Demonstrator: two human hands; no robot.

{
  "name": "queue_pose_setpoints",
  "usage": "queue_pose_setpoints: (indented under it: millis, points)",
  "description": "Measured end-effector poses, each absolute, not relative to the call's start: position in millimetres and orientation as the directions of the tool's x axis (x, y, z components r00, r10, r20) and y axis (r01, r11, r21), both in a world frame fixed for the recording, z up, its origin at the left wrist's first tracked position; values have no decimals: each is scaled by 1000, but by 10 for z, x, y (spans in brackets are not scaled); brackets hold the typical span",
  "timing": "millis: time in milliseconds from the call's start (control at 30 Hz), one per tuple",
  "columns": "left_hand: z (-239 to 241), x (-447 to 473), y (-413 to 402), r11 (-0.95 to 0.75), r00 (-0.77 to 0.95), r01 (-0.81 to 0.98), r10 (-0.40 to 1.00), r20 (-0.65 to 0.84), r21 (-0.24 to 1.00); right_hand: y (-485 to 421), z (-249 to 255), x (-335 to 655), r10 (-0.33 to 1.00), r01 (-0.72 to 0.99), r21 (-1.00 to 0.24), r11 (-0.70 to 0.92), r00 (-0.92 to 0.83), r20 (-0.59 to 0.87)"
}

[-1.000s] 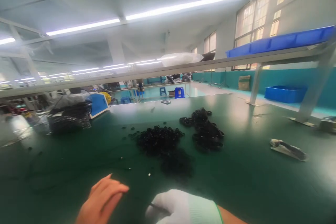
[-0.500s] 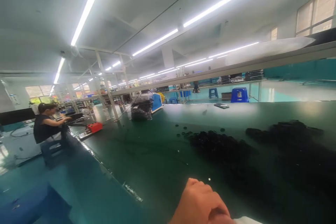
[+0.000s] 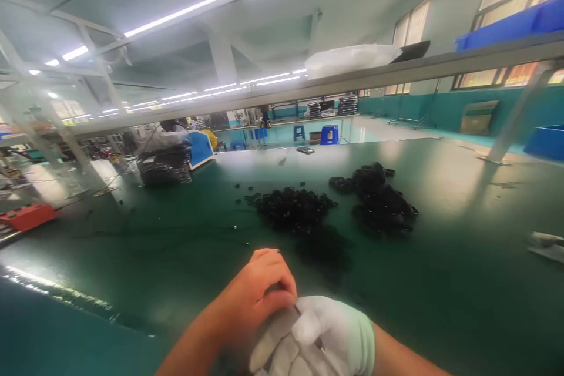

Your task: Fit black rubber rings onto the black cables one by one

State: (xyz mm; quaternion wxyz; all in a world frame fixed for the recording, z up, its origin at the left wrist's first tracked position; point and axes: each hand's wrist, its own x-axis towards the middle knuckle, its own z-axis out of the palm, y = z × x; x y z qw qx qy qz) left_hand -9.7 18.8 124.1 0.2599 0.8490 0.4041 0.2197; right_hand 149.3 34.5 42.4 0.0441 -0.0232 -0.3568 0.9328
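Observation:
My left hand [image 3: 264,285], bare, is low in the middle of the view with fingers curled and thumb pressed in against them. What it pinches, if anything, is hidden. My right hand [image 3: 328,329], in a white glove, is just right of it and closed. A thin dark stick-like tool [image 3: 321,343] shows on both sides of the gloved thumb; its kind is unclear. The left thumb meets the tool's upper end. Beyond the hands, a heap of small black rings [image 3: 293,210] lies on the green table [image 3: 176,270].
A second heap of black rings [image 3: 383,205] lies farther right. At the back are a phone-like flat object [image 3: 305,150] and a plastic-wrapped black bundle [image 3: 165,161]. A red box [image 3: 27,217] stands at left. A metal shelf beam [image 3: 352,79] crosses above the table.
The view has swung right and down. My gloved right hand and the thin tool have come into sight beside my left hand. The co-worker at left has left the view.

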Motion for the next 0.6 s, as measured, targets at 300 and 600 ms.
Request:
queue_pose_setpoints:
  millis: [300,600]
  points:
    - [864,-155,414,-547,480,753,837,264,365,374,391,1533,242,-195,-688,-699,-970,30]
    - [445,-287,360,-242,241,970,968,73,6,505,570,2202,656,-229,-879,-418,-746,-118]
